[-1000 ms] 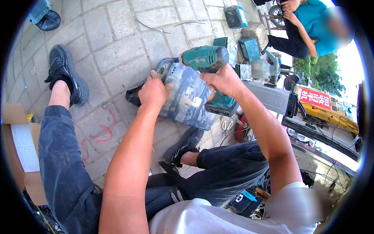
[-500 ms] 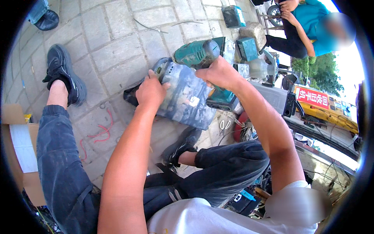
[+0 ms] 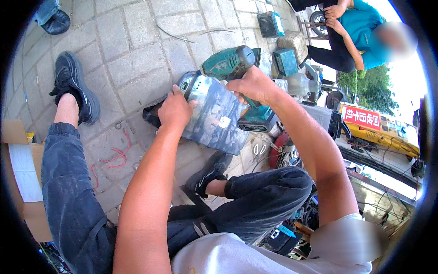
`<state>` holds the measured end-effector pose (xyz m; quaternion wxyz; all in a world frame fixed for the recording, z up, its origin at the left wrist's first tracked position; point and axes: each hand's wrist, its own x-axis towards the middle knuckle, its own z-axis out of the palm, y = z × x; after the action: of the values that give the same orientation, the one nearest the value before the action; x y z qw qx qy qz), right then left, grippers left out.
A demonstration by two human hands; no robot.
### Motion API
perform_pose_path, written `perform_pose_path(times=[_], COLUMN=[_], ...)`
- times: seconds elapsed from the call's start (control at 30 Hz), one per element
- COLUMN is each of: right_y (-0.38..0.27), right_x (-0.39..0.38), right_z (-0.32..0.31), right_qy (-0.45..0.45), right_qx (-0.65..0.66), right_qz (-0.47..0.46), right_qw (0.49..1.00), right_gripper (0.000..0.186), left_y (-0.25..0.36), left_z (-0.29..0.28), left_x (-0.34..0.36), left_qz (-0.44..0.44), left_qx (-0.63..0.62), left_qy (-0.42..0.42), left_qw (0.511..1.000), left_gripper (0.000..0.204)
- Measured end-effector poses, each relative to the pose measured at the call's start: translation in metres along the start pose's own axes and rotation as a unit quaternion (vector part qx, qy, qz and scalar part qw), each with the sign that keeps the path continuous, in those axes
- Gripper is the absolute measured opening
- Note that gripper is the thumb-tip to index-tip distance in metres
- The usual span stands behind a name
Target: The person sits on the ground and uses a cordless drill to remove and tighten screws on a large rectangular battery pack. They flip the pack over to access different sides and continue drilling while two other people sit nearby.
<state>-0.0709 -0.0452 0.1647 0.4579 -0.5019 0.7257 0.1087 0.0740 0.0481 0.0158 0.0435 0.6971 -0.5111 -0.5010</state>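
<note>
Drill (image 3: 227,63): right hand (image 3: 252,86), fingers clenched round it, seemingly for control. Case (image 3: 212,119): left hand (image 3: 175,109), fingers grasping one end, apparently steadying.

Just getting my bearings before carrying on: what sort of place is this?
Likely an outdoor, roadside repair or salvage spot: paving blocks cover the ground, green trees show beyond, and boxy teal battery-like blocks sit near the cordless drill in the right hand.
</note>
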Motion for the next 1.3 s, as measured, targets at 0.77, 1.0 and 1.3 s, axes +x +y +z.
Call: perform_pose_path(times=[0.77, 1.0, 1.3], right_y=[0.008, 0.009, 0.012], right_x=[0.005, 0.004, 0.014], right_z=[0.007, 0.008, 0.006], right_qy=[0.006, 0.006, 0.008], right_qx=[-0.026, -0.026, -0.041], right_qz=[-0.019, -0.038, -0.016], right_qw=[0.999, 0.999, 0.999], right_gripper=[0.024, 0.023, 0.024], left_y=[-0.002, -0.002, 0.000], left_z=[0.000, 0.003, -0.002], left_x=[-0.002, -0.002, -0.003], left_qz=[0.006, 0.014, 0.001], left_qx=[-0.005, -0.010, -0.001], left_qy=[0.001, 0.011, -0.006], left_qw=[1.000, 1.000, 1.000], left_gripper=[0.085, 0.084, 0.081])
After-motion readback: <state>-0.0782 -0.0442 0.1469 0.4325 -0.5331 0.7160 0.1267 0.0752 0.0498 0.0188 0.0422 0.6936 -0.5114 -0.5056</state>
